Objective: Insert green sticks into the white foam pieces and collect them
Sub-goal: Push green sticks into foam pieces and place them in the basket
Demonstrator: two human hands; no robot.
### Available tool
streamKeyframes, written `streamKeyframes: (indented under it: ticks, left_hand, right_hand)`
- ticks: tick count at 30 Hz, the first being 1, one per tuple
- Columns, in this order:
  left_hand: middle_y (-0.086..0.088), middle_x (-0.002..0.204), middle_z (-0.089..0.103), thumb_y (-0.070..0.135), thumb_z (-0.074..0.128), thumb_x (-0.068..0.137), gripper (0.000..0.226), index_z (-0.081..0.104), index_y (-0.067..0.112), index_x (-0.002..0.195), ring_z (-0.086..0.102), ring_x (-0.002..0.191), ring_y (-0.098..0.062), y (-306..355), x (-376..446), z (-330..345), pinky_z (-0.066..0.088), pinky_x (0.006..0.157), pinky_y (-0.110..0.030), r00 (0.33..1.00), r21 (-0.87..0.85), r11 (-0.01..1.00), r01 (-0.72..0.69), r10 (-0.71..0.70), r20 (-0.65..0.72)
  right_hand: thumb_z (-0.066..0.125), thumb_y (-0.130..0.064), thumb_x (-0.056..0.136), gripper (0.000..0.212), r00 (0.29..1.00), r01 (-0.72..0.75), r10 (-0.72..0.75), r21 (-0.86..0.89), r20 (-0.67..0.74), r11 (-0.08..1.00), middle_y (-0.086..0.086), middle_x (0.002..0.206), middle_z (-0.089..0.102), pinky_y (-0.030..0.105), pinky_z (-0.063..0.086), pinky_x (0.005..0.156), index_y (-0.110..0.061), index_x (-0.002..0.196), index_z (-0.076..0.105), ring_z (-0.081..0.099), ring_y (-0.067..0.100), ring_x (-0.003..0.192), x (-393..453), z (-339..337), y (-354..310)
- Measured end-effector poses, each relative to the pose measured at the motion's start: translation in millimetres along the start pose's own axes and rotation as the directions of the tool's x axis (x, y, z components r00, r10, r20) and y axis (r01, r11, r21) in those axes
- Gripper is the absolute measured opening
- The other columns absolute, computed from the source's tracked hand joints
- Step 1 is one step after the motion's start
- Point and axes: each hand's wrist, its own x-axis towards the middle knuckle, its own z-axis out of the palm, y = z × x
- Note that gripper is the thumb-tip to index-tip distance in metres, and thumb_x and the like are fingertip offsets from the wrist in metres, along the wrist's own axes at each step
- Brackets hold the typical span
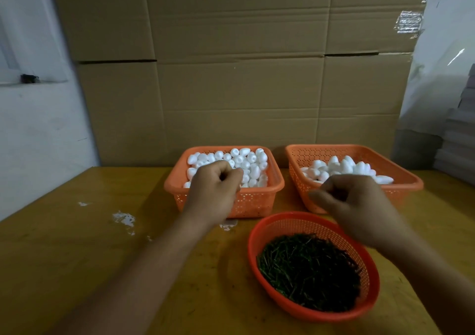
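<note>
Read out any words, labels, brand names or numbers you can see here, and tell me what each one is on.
No text can be read in this picture.
Cardboard boxes: plain brown, no print visible.
Strip of clear tape on the boxes: shiny and crinkled, no lettering that I can make out.
Left square basket, right square basket and round basket: no labels or brand marks visible.
Small dark object on the wall ledge: too small to tell.

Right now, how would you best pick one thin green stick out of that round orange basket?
Pinch a thin green stick mid-length from above: they lie flat and tangled in the round orange basket, whose raised rim blocks approach from the side.
</note>
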Motion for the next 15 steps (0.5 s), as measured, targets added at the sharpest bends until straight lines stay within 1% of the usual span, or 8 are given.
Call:
streamKeyframes:
  ticks: [2, 4, 6, 7, 9, 11, 13, 15]
  left_hand:
    - [-0.018, 0.065, 0.064, 0.019, 0.061, 0.096, 0.038, 0.054, -0.012, 0.074, 0.056, 0.051, -0.011, 1, 18, -1, 0.052, 0.059, -0.042, 0.999, 0.058, 0.998, 0.033, -0.031, -0.028]
    - [-0.020, 0.075, 0.069, 0.024, 0.063, 0.095, 0.039, 0.058, -0.010, 0.077, 0.063, 0.057, -0.015, -2, 38, 0, 0.056, 0.068, -0.044, 0.997, 0.133, 0.989, 0.068, -0.061, -0.052]
    - [-0.018, 0.083, 0.071, 0.024, 0.064, 0.095, 0.032, 0.062, -0.005, 0.082, 0.068, 0.068, -0.025, -5, 57, 0, 0.055, 0.068, -0.037, 0.996, 0.269, 0.959, 0.088, -0.086, -0.017]
    - [-0.016, 0.086, 0.072, 0.021, 0.064, 0.094, 0.025, 0.064, -0.003, 0.084, 0.068, 0.073, -0.025, -8, 67, -1, 0.052, 0.067, -0.032, 0.995, 0.363, 0.929, 0.073, -0.092, 0.035]
    - [-0.016, 0.091, 0.073, 0.011, 0.063, 0.091, 0.015, 0.070, -0.001, 0.087, 0.065, 0.075, -0.021, -13, 87, -2, 0.047, 0.066, -0.029, 0.970, 0.569, 0.822, -0.001, -0.138, 0.200]
    - [-0.012, 0.096, 0.073, 0.013, 0.063, 0.089, 0.013, 0.072, 0.003, 0.090, 0.067, 0.084, -0.020, -20, 105, 3, 0.053, 0.073, -0.030, 0.890, 0.735, 0.675, -0.063, -0.296, 0.348]
    - [-0.004, 0.108, 0.069, 0.031, 0.065, 0.087, 0.022, 0.069, 0.012, 0.098, 0.067, 0.099, -0.022, -25, 116, 11, 0.056, 0.087, -0.036, 0.804, 0.864, 0.489, -0.115, -0.465, 0.370]
    - [-0.002, 0.130, 0.058, 0.051, 0.065, 0.081, 0.052, 0.060, 0.018, 0.121, 0.060, 0.115, -0.024, -30, 121, 16, 0.050, 0.100, -0.043, 0.779, 0.937, 0.313, -0.154, -0.545, 0.311]
  right_hand:
    - [0.068, -0.031, 0.090, 0.016, 0.990, 0.068, -0.065, -0.013, 0.126, 0.998, -0.008, 0.063, 0.068, 0.021, 0.044, 0.045, -0.026, 0.075, 0.070, 0.057, 0.004, 0.047, -17, 9, -13]
    - [0.069, -0.025, 0.090, 0.013, 0.979, 0.120, -0.112, -0.040, 0.171, 0.992, -0.010, 0.066, 0.069, 0.024, 0.050, 0.049, -0.026, 0.078, 0.071, 0.062, 0.005, 0.052, -27, 15, -17]
    - [0.070, -0.020, 0.090, 0.014, 0.975, 0.145, -0.139, -0.024, 0.172, 0.989, -0.011, 0.065, 0.069, 0.022, 0.047, 0.047, -0.026, 0.078, 0.073, 0.060, 0.006, 0.050, -31, 15, -18]
    - [0.070, -0.018, 0.090, 0.015, 0.975, 0.149, -0.146, -0.003, 0.169, 0.989, -0.011, 0.062, 0.068, 0.020, 0.043, 0.044, -0.026, 0.077, 0.073, 0.057, 0.005, 0.047, -32, 14, -18]
    - [0.070, -0.017, 0.090, 0.015, 0.974, 0.158, -0.161, 0.031, 0.159, 0.987, -0.012, 0.057, 0.065, 0.016, 0.036, 0.041, -0.026, 0.078, 0.073, 0.052, 0.005, 0.042, -34, 14, -19]
    - [0.070, -0.020, 0.090, 0.013, 0.971, 0.177, -0.181, 0.041, 0.158, 0.983, -0.010, 0.055, 0.064, 0.015, 0.032, 0.040, -0.027, 0.080, 0.074, 0.050, 0.005, 0.039, -37, 15, -21]
    - [0.070, -0.024, 0.091, 0.011, 0.967, 0.193, -0.197, 0.040, 0.160, 0.980, -0.005, 0.054, 0.063, 0.016, 0.030, 0.039, -0.028, 0.081, 0.074, 0.047, 0.007, 0.038, -39, 17, -21]
    - [0.070, -0.025, 0.091, 0.011, 0.966, 0.203, -0.207, 0.039, 0.154, 0.978, -0.003, 0.053, 0.062, 0.018, 0.030, 0.040, -0.029, 0.081, 0.074, 0.046, 0.008, 0.038, -40, 18, -20]
